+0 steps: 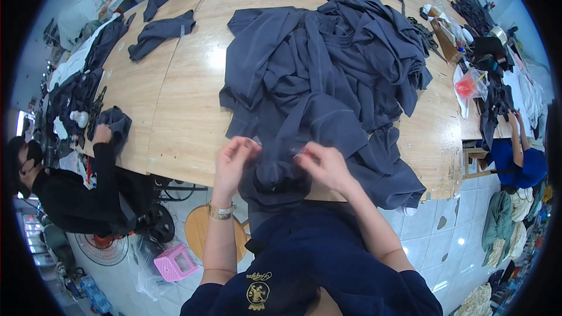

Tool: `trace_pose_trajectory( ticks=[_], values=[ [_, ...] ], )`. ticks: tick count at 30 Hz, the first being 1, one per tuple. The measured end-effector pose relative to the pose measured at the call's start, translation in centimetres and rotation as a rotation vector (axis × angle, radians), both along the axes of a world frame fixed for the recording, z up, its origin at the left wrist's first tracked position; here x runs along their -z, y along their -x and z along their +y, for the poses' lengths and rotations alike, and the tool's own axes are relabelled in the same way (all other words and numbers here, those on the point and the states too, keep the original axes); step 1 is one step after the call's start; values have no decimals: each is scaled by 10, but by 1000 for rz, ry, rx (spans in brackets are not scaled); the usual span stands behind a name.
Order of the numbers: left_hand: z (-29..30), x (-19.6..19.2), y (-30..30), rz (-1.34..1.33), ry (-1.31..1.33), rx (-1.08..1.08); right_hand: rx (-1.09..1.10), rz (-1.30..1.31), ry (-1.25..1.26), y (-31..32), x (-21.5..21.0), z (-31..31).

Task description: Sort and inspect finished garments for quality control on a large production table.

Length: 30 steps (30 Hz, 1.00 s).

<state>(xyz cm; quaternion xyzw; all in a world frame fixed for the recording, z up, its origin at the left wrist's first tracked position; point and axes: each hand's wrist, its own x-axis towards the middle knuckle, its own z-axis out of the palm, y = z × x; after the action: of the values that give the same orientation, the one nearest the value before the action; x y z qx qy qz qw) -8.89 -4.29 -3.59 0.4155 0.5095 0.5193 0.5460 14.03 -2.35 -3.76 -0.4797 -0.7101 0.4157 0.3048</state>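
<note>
Fingers [244, 145] of my left hand [231, 164] are pinched nearly closed on a fold of the dark grey garment [275, 169] at the near edge of the worktop [175, 99]; those of my right hand [328, 167] are pinched on the same cloth a little way off, so a short span is held taut between the two hands. I judge the cloth is held this way to bring a seam or edge up for a close look, though the detail under the fingertips is too small for me to make out. A gold watch [220, 212] sits on my left wrist.

From the head view, the held piece hangs partly over the near edge toward my lap, and it runs back into a large heap of grey garments [328, 64] filling the middle of the worktop, likely kept within reach as the stock to draw from. Smaller grey pieces [161, 32] lie toward the far left corner. At the left edge another person's hand [102, 134] rests on a bundled grey piece [114, 122]. By the right edge a seated person in blue [518, 164] reaches up. Below, on the floor, stand a pink stool [174, 262] and a round wooden stool [202, 231].
</note>
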Motion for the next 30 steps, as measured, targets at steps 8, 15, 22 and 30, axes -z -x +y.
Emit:
trace_pose_trajectory(
  ticks=[8,15,22,30],
  values=[
    [-44,-3,32,694,222,-23,136,197,228,-19,36,1],
    [-63,7,3,943,259,150,52,-205,-27,-11,40,-9],
    [-45,7,9,-396,244,-5,126,1308,870,-47,38,5],
    [-25,13,20,-1219,187,-140,51,1805,959,-56,-1,13]
  ],
)
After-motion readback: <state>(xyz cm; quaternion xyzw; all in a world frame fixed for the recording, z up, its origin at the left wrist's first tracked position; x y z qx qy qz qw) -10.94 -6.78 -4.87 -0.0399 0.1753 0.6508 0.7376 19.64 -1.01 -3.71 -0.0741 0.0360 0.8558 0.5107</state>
